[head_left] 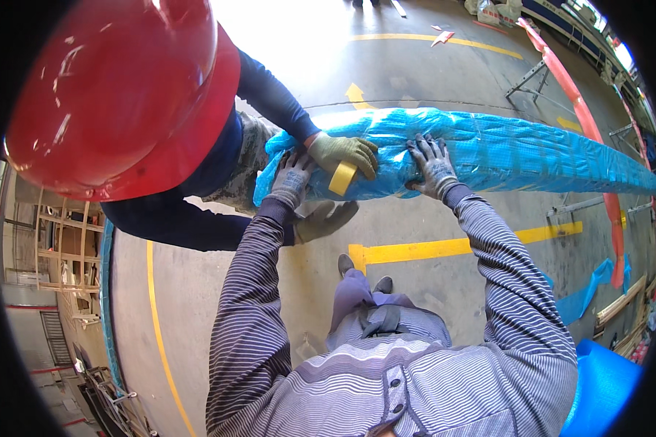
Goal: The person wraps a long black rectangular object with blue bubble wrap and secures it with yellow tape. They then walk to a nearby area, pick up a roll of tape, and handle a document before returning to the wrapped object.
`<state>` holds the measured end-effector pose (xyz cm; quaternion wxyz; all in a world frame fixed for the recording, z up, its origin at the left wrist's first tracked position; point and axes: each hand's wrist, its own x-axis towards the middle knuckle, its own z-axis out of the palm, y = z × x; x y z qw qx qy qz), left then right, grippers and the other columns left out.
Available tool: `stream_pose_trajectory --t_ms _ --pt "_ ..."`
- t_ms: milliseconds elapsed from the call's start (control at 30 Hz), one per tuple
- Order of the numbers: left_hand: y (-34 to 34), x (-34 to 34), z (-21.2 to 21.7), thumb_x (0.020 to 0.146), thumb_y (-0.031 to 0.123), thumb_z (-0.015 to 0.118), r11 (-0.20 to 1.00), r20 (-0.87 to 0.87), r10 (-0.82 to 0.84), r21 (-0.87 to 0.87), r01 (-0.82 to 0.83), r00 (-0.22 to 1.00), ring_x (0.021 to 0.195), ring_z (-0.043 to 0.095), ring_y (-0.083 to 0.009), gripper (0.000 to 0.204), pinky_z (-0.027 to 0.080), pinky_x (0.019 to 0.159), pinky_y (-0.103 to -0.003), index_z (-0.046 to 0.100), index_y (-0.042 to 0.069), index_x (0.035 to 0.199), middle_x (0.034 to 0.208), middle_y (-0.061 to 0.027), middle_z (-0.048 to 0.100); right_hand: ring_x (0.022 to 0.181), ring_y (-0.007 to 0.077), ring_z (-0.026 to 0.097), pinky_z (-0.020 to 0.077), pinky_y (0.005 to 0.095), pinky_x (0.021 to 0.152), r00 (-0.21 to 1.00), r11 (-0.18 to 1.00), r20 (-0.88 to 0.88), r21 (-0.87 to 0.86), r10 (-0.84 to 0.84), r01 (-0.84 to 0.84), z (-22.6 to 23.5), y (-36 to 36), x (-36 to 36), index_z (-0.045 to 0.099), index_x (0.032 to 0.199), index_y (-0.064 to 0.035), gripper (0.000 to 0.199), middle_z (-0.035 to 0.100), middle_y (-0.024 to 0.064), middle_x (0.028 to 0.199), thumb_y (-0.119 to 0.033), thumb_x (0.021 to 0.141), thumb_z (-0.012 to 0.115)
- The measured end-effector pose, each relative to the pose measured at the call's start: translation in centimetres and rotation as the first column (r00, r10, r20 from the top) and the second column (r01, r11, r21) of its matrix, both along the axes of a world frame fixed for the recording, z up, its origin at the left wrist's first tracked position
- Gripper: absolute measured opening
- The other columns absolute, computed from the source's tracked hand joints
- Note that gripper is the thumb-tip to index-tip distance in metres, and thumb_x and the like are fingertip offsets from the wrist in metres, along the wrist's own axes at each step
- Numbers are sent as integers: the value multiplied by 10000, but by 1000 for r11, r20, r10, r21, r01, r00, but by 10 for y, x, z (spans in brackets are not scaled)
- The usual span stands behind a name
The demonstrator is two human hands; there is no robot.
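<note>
A long bundle wrapped in shiny blue plastic film runs across in front of me and tapers off to the far right. My left hand, in a grey work glove, lies open against the bundle's left end, its fingertips partly in shadow. Farther right, my right hand presses on the wrap with gloved fingers spread. Between my hands, a co-worker's gloved hand holds a roll of yellow tape against the film. The co-worker's other gloved hand is below the bundle, close to my left wrist.
A co-worker in a red hard hat leans in from the left. Red-pink wrapped trestles stand at the right. A blue film roll and wooden strips lie at lower right. Yellow lines mark the floor.
</note>
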<state>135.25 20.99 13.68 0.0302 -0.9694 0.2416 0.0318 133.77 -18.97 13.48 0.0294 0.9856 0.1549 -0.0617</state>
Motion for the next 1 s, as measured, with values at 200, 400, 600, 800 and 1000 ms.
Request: stream_pose_trajectory --t_ms 200,400,600,800,1000 --pt "-17 -30 35 844 87 691 980 50 177 -99 -171 983 1464 416 -371 573 340 1219 -462 605 95 1410 1506 -181 520 1601 367 133 50 592 1305 1000 998 -7 57 5 -4 -4 -3 2 218 1656 -211 1144 144 138 1732 -564 775 856" --pt "-71 -127 69 885 121 709 769 249 177 -639 24 952 1328 545 -408 597 440 1115 -482 556 33 1455 1458 -233 548 1604 366 126 65 591 1298 1000 999 5 23 22 -22 -5 -7 1 188 1669 -219 1075 139 149 1732 -606 849 765" --pt "-167 -163 56 884 213 753 731 -66 -207 -674 110 976 1298 557 -438 642 469 1085 -484 538 8 1454 1458 -264 538 1602 370 137 70 590 1297 999 998 37 45 35 -37 -7 -9 1 191 1667 -216 1105 144 157 1731 -607 820 783" --pt "-184 -108 56 859 301 770 783 58 -67 -615 89 996 1396 453 -444 822 365 1177 -506 421 -9 1537 1544 -287 434 1598 375 153 73 603 1292 998 996 54 72 43 -47 -13 -12 4 202 1664 -218 1128 147 156 1730 -627 795 793" --pt "-186 -37 21 792 408 838 940 56 161 -313 -135 985 1508 319 -435 1063 270 1233 -539 287 20 1615 1643 -257 306 1590 380 180 78 606 1290 995 992 78 108 55 -64 -20 -15 5 230 1656 -214 1132 179 160 1720 -625 773 806"
